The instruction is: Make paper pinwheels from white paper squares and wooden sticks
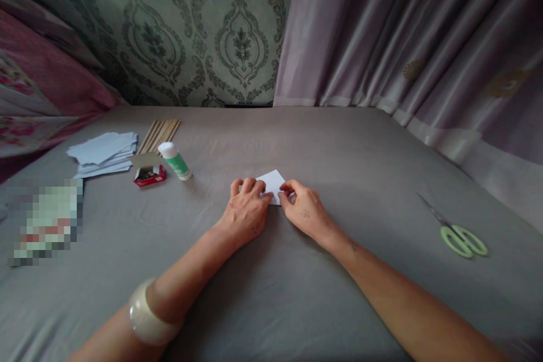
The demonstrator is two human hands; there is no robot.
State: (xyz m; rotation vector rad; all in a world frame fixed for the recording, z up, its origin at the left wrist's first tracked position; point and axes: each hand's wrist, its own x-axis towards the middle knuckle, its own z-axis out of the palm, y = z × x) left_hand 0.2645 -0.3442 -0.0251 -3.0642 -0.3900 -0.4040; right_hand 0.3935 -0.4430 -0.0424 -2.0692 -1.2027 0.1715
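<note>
A small white paper (275,182) lies on the grey sheet (339,147) in front of the person, with both hands closed in on it. The left hand (248,210) sits knuckles up on the paper's left part, fingers curled and tips pressing down, which seems meant to pin it flat so it cannot slide on the soft cloth. The right hand (303,212) meets it from the paper's right side, thumb and forefinger pinched on the near edge, a fine grip that suits working a thin edge rather than lifting the whole piece. Only the paper's far corner shows beyond the fingers; the rest is hidden under them. A pale bangle (148,314) rings the left forearm, nearer the camera than the paper. To the left of the paper and a little farther back lies a glue bottle (175,161) on its side, with a small open red box (148,174) just beside it, then a loose stack of pale blue sheets (104,151) and a bundle of wooden sticks (160,131) beyond; they lie grouped together, likely so the left arm can reach them. Well to the right of the paper, green-handled scissors (460,237) lie shut, apart from the hands on the right arm's side.
</note>
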